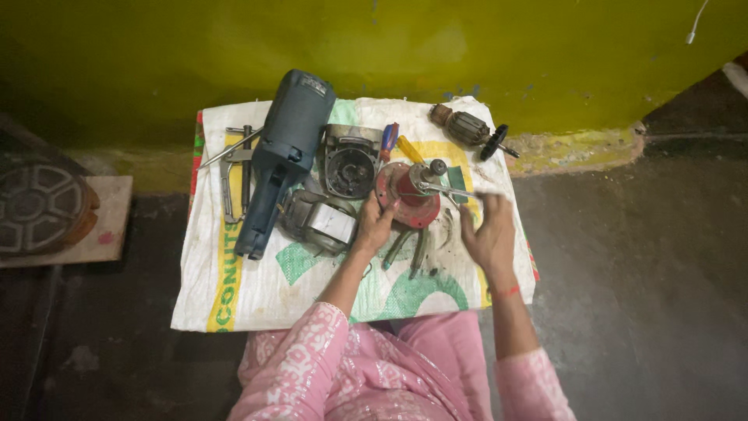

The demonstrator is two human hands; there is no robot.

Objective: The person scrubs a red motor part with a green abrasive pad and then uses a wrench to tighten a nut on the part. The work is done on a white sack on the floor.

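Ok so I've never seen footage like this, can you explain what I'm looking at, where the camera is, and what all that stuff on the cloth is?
There is one picture, taken by a camera worn on a person's head and looking straight down at their own bare hands; no machine is involved. The person wears pink patterned sleeves and sits at a white printed sack spread on a dark floor by a yellow-green wall.

On the sack lie parts of a taken-apart power tool: a blue-grey motor housing, a grey end cover, a wound stator, an armature with a fan, metal pliers and two screwdrivers.

The left hand steadies a red round gear housing. The right hand is blurred and open beside a thin metal rod sticking out of that housing; whether it grips the rod cannot be told.
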